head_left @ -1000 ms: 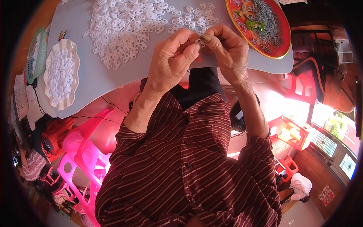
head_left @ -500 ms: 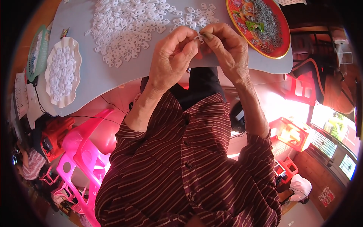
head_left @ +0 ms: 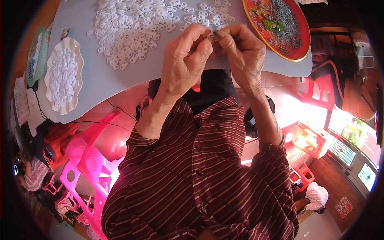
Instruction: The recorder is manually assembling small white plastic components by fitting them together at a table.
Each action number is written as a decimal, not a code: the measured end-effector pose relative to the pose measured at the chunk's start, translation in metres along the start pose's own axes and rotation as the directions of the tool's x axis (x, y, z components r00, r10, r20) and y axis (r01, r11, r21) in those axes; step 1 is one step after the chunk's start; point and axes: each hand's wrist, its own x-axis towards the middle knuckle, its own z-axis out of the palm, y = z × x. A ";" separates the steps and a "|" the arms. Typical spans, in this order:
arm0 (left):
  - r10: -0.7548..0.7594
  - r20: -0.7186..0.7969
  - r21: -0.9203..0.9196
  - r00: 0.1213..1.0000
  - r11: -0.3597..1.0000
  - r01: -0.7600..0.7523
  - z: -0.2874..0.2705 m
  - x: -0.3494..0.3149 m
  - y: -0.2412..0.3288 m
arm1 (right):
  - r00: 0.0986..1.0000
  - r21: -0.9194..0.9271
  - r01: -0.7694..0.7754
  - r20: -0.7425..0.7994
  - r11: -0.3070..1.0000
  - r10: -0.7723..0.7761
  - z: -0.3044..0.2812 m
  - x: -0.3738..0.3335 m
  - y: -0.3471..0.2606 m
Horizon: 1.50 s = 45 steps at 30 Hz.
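Observation:
Over the near edge of the grey table, my two hands meet fingertip to fingertip. My left hand is closed in a pinch on a small white plastic piece, mostly covered by the fingers. Thumb and forefinger of my right hand press together against the same spot; whatever they grip is too small to make out. Beyond my left hand spreads a heap of white plastic pieces with holes. A red plate of small grey metal bits lies beyond my right hand.
At the table's left stand a wavy-edged white dish of white oval pieces and a green basket. A pink chair is at lower left, a red crate at right. Other people sit at both lower sides.
My fingers have closed further over the white piece, which shows less now. Both hands have shifted slightly, and the whole view has moved a little.

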 end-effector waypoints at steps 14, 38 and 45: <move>-0.005 0.038 -0.014 0.999 1.000 0.006 -0.002 0.000 0.000 | 0.997 0.036 -0.007 0.080 0.999 0.004 -0.006 0.000 0.001; 0.274 0.488 0.825 0.829 0.165 -0.540 -0.077 0.092 0.002 | 0.999 0.202 -0.023 0.046 0.979 0.014 -0.007 -0.003 0.002; 0.264 0.495 0.786 0.828 0.271 -0.556 -0.074 0.095 -0.006 | 0.999 0.183 0.012 0.037 0.983 -0.019 -0.006 -0.002 0.002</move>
